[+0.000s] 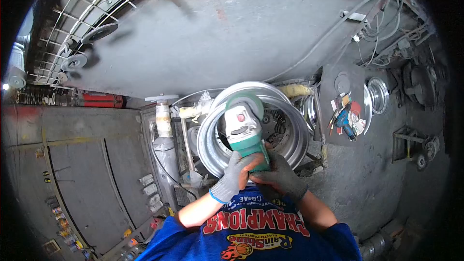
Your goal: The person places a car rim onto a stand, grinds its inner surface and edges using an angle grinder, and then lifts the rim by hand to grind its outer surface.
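Observation:
A green and grey angle grinder is held in front of my chest, its round green disc at the far end. My left hand, in a grey glove with a blue cuff, wraps round the left side of the grinder's green body. On the other side my right hand, in a darker grey glove, grips the body's rear. Beneath the grinder lies a silver wheel rim, and the tool hides part of its opening.
To the right, a small table holds a blue power tool and loose items. More rims stand beyond it. A grey cylinder stands left of the wheel, with a cable alongside. Discs hang on the wall rack.

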`<state>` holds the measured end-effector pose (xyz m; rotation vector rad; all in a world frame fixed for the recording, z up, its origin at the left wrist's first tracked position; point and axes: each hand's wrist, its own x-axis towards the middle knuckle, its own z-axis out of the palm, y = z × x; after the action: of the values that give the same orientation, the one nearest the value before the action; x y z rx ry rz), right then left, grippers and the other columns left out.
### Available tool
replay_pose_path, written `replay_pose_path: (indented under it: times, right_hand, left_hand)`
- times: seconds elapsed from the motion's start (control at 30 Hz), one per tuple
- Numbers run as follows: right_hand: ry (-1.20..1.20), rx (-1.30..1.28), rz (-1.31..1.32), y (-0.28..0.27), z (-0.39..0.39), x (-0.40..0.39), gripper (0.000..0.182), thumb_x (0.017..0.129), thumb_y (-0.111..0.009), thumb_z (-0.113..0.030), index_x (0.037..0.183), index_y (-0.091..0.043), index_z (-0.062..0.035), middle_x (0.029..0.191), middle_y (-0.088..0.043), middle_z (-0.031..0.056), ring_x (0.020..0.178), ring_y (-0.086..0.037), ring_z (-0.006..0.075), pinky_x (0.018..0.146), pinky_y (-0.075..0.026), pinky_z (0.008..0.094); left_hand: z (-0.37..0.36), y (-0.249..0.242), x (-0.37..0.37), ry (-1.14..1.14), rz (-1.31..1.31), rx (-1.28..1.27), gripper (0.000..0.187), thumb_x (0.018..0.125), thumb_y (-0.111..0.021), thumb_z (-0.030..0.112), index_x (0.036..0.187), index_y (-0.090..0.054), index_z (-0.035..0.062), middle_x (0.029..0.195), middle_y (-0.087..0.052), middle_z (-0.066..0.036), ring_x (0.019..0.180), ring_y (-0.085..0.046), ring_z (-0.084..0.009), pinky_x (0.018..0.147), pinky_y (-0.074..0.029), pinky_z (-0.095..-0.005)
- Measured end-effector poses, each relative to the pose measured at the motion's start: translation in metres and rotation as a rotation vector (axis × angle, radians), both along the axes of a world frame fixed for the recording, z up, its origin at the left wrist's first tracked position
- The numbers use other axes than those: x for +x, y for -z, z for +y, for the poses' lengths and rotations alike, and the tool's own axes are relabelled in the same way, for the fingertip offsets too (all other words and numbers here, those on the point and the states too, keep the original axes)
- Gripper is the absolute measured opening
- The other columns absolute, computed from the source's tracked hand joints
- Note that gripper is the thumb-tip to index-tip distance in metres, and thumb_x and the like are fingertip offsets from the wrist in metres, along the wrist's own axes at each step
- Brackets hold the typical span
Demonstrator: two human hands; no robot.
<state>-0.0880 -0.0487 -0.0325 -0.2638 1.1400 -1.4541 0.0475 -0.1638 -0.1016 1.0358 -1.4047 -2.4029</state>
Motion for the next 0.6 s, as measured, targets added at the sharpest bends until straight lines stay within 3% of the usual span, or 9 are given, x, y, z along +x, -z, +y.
replay_pose_path:
  times: [0.03,0.1,0.2,0.3,0.33,0.4,0.43,0.53,0.6]
  right_hand:
    - [-0.035,-0.005,0.02,0.003,-0.001,0.001,0.059,0.077,-0.078,-0.009,0.128,-0.051,-0.0002,0.096,-0.064,0.0055,0.077,-0.061,0.0131,0.067,-0.05,0.0266]
    - [0.076,0.013,-0.026,0.01,0.001,0.008,0.06,0.075,-0.078,-0.005,0.129,-0.05,-0.0003,0.099,-0.064,0.007,0.085,-0.064,0.0162,0.076,-0.053,0.0303]
    - [0.086,-0.011,-0.212,0.024,0.028,0.007,0.053,0.078,-0.077,-0.012,0.124,-0.055,-0.0007,0.105,-0.065,0.0069,0.094,-0.062,0.0159,0.085,-0.052,0.0309]
    - [0.344,-0.14,-0.274,-0.011,0.018,0.018,0.044,0.08,-0.072,-0.005,0.121,-0.054,-0.0018,0.105,-0.065,0.0098,0.096,-0.065,0.0218,0.085,-0.054,0.0369]
    - [0.337,-0.142,-0.268,-0.015,0.017,0.015,0.044,0.08,-0.072,-0.005,0.121,-0.054,-0.0018,0.105,-0.065,0.0098,0.096,-0.065,0.0218,0.085,-0.054,0.0369]
    - [0.077,0.044,-0.013,-0.02,0.014,0.003,0.041,0.082,-0.071,-0.009,0.119,-0.055,-0.0041,0.107,-0.065,0.0112,0.098,-0.065,0.0229,0.084,-0.054,0.0375]
    - [0.068,0.041,-0.014,-0.03,0.006,-0.004,0.041,0.082,-0.071,-0.009,0.119,-0.055,-0.0041,0.107,-0.065,0.0112,0.098,-0.065,0.0229,0.084,-0.054,0.0375]
    - [-0.449,0.276,0.007,-0.045,-0.025,-0.007,0.056,0.079,-0.076,-0.023,0.125,-0.052,-0.0025,0.108,-0.064,0.0134,0.101,-0.063,0.0235,0.085,-0.051,0.0374]
    - [-0.588,0.034,0.58,-0.025,-0.045,0.006,0.073,0.075,-0.079,-0.035,0.131,-0.048,0.0006,0.107,-0.063,0.0158,0.102,-0.061,0.0231,0.087,-0.049,0.0369]
  left_hand:
    - [0.002,-0.003,-0.003,-0.002,0.001,0.001,0.03,0.099,-0.055,0.008,0.128,-0.055,0.0003,0.117,-0.065,-0.012,0.104,-0.066,-0.0192,0.09,-0.055,-0.033]
    - [0.005,-0.02,-0.019,-0.106,0.14,0.402,0.035,0.092,-0.069,0.015,0.122,-0.058,-0.0006,0.106,-0.067,-0.009,0.095,-0.064,-0.0147,0.084,-0.051,-0.029]
    - [-0.003,-0.048,-0.051,0.195,0.156,0.322,0.037,0.093,-0.065,0.009,0.127,-0.055,0.0004,0.113,-0.065,-0.008,0.101,-0.064,-0.0165,0.087,-0.054,-0.0333]
    - [-0.002,-0.061,-0.065,0.229,0.101,0.438,0.03,0.089,-0.071,0.015,0.114,-0.064,-0.0005,0.102,-0.068,-0.006,0.093,-0.064,-0.0144,0.084,-0.051,-0.0297]
    - [-0.004,-0.06,-0.065,0.253,0.227,0.363,0.037,0.089,-0.071,0.014,0.121,-0.061,-0.0002,0.106,-0.068,-0.006,0.094,-0.064,-0.0138,0.085,-0.051,-0.0289]
    - [-0.005,-0.065,-0.045,0.204,0.157,0.285,0.038,0.091,-0.069,0.018,0.123,-0.06,0.0001,0.111,-0.066,-0.008,0.097,-0.063,-0.0149,0.087,-0.051,-0.0303]
    - [-0.006,-0.067,-0.03,0.159,0.081,0.205,0.04,0.093,-0.066,0.022,0.125,-0.058,0.0003,0.115,-0.065,-0.009,0.1,-0.063,-0.0159,0.088,-0.051,-0.0317]
    - [-0.008,-0.069,0.01,0.007,0.207,-0.055,0.048,0.095,-0.061,0.033,0.129,-0.053,0.0005,0.124,-0.06,-0.014,0.105,-0.061,-0.0203,0.091,-0.052,-0.0351]
    - [0.004,-0.05,0.027,-0.126,0.317,0.066,0.053,0.095,-0.059,0.039,0.131,-0.051,0.0004,0.125,-0.059,-0.015,0.106,-0.061,-0.0226,0.091,-0.052,-0.0364]
